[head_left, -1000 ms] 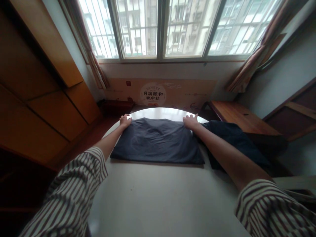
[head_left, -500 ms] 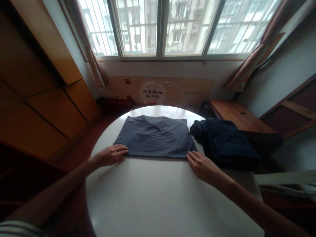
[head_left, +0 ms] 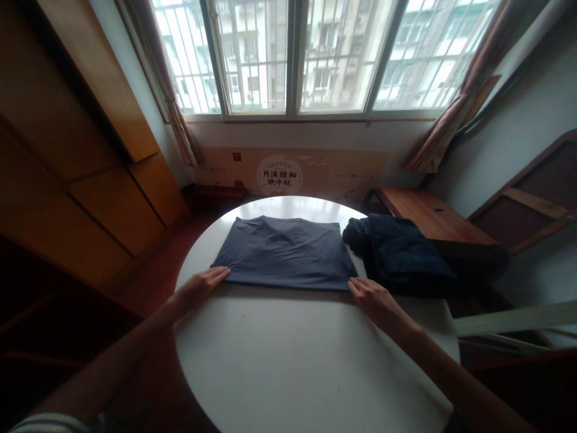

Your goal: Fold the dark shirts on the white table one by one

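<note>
A folded dark grey garment point(head_left: 285, 252) lies flat on the far half of a round white table point(head_left: 297, 361). My left hand point(head_left: 201, 284) rests on the table with fingers stretched flat, the tips touching the garment's near left corner. My right hand point(head_left: 373, 297) lies flat and open too, its fingertips at the near right corner. Neither hand grips the cloth.
A bundled dark navy garment point(head_left: 401, 252) sits at the table's right edge. Behind it stands a wooden side table point(head_left: 428, 216). Wooden cabinets point(head_left: 90, 180) line the left wall. A printed cardboard panel point(head_left: 293, 174) leans under the window.
Both hands came back from the garment's far corners to its near corners a second ago. Since half a second ago they have barely shifted; the view has pulled back slightly.
</note>
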Tool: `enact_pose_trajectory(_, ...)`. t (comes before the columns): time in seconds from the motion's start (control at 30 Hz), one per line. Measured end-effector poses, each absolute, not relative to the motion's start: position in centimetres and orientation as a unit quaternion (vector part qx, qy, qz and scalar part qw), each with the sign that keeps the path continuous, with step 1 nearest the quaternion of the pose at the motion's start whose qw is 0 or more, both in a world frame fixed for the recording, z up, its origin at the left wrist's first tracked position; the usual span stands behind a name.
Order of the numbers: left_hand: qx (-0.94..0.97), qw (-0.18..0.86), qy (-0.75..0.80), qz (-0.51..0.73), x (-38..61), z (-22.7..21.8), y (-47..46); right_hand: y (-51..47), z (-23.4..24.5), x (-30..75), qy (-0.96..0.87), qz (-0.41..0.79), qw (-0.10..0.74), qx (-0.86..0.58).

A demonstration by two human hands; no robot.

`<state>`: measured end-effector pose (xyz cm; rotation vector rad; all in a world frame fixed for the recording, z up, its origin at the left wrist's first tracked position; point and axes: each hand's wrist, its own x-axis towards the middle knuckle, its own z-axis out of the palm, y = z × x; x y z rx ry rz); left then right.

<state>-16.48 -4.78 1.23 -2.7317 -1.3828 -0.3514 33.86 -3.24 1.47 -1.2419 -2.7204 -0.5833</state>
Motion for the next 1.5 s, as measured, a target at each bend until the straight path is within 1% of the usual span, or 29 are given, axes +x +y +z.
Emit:
enact_pose_trajectory(0.13,-0.889,0.049,-0.440,-0.115,-18.0,0.3,-9.7,-8.2,-0.3,34.7,-0.878,-0.242,0.120,-0.394)
enact_pose_trajectory(0.23,-0.891,0.045,-0.429,-0.141,-18.8,-0.4,-13.4,-11.9,-1.2,35.5,-0.881,-0.236,0.141,-0.384)
enact_pose_trajectory(0.3,-0.867,0.029,-0.455,-0.200,-18.7,-0.5,-15.3,-13.6,-0.8,35.9,-0.892,-0.203,0.139,-0.380)
enact_pose_trajectory(0.37,-0.789,0.000,-0.541,-0.292,-18.0,-0.1,-16.4,-14.3,0.5,36.0,-0.903,-0.152,0.133,-0.380)
enact_pose_trajectory(0.43,-0.659,-0.081,-0.646,-0.376,-17.0,0.7,-16.7,-14.1,2.4,35.6,-0.912,-0.089,0.121,-0.381)
enact_pose_trajectory(0.5,-0.524,-0.230,-0.699,-0.429,-16.0,1.7,-16.2,-13.0,4.3,34.8,-0.917,-0.038,0.103,-0.384)
enact_pose_trajectory(0.57,-0.411,-0.390,-0.688,-0.453,-15.2,2.7,-15.2,-11.3,5.8,33.4,-0.916,-0.023,0.086,-0.390)
enact_pose_trajectory(0.6,-0.368,-0.451,-0.671,-0.460,-14.9,3.1,-14.6,-10.4,6.2,32.6,-0.916,-0.026,0.076,-0.393)
enact_pose_trajectory(0.67,-0.302,-0.528,-0.638,-0.472,-14.5,4.0,-13.5,-8.4,6.8,30.8,-0.917,-0.035,0.059,-0.393)
enact_pose_trajectory(0.83,-0.176,-0.619,-0.598,-0.479,-14.5,6.0,-11.1,-4.8,7.1,26.6,-0.928,0.000,0.025,-0.373)
enact_pose_trajectory(0.93,-0.172,-0.679,-0.561,-0.443,-14.7,6.7,-9.6,-3.6,7.3,24.7,-0.928,0.010,0.022,-0.371)
enact_pose_trajectory(1.03,-0.224,-0.708,-0.533,-0.405,-14.5,6.9,-7.9,-2.4,7.2,23.3,-0.922,0.007,0.047,-0.385)
enact_pose_trajectory(1.1,-0.260,-0.698,-0.542,-0.389,-14.2,6.8,-7.0,-1.5,6.7,22.5,-0.922,0.029,0.093,-0.376)
enact_pose_trajectory(1.2,-0.298,-0.668,-0.568,-0.376,-13.7,6.4,-5.9,0.0,5.4,21.6,-0.911,0.127,0.192,-0.341)
enact_pose_trajectory(1.3,-0.345,-0.638,-0.570,-0.385,-12.7,6.5,-5.1,1.3,4.3,21.0,-0.857,0.277,0.271,-0.340)
enact_pose_trajectory(1.4,-0.398,-0.629,-0.535,-0.401,-10.2,7.4,-4.4,2.0,4.0,20.8,-0.762,0.426,0.318,-0.371)
enact_pose_trajectory(1.5,-0.474,-0.642,-0.434,-0.417,-5.7,9.0,-3.9,1.9,4.9,21.0,-0.634,0.581,0.332,-0.388)
